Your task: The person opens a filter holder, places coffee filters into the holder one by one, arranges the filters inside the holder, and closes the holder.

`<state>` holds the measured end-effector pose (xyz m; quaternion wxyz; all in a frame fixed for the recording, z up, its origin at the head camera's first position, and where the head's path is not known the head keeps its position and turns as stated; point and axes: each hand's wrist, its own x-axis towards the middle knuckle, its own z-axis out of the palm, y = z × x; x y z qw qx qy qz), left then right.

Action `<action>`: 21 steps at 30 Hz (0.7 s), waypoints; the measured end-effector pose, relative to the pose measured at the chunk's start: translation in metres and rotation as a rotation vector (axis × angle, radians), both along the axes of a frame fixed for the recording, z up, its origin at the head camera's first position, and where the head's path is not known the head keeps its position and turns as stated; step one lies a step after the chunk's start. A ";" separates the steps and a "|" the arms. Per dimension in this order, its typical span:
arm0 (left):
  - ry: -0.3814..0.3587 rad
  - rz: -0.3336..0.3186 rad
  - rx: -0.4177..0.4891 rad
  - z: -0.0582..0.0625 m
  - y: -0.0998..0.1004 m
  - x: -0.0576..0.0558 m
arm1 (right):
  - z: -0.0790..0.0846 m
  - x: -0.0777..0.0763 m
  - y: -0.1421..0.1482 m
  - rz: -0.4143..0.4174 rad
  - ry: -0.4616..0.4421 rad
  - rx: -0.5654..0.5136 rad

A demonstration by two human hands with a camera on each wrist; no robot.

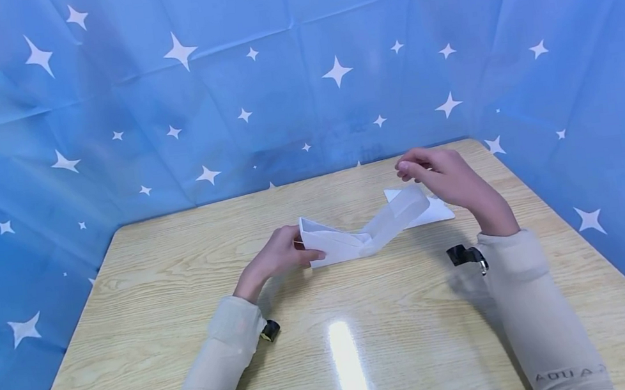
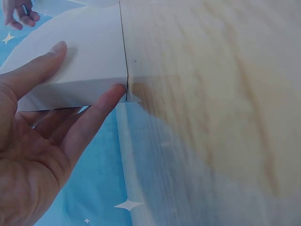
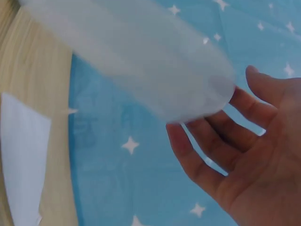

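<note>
A white open-topped paper box [image 1: 330,247] with a slanting rim stands near the middle of the table. My left hand [image 1: 278,252] grips its left end, thumb on one face and fingers on another; the left wrist view shows the thumb on the box's white side [image 2: 89,47]. From the box's right end a translucent strip [image 1: 388,225] rises and bends over in the air. My right hand [image 1: 446,176] is just above the strip's free end. In the right wrist view its fingers [image 3: 221,146] spread behind the strip's rounded end [image 3: 202,89], thumb apart; contact is unclear.
A flat white folded paper piece [image 1: 436,212] lies behind the strip on the wooden table [image 1: 193,363]. A blue star-patterned cloth [image 1: 278,96] hangs behind and along both sides. Black straps with small devices [image 1: 466,256] are on the wrists.
</note>
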<state>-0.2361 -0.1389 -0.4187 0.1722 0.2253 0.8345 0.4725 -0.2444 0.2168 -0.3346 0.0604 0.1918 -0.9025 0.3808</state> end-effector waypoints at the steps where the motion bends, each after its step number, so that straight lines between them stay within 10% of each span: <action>1: -0.002 0.001 0.000 0.000 0.000 0.000 | -0.002 -0.002 0.003 -0.014 -0.005 0.007; 21: 0.005 -0.002 0.008 -0.001 0.001 0.000 | -0.057 -0.032 0.047 -0.198 -0.367 0.208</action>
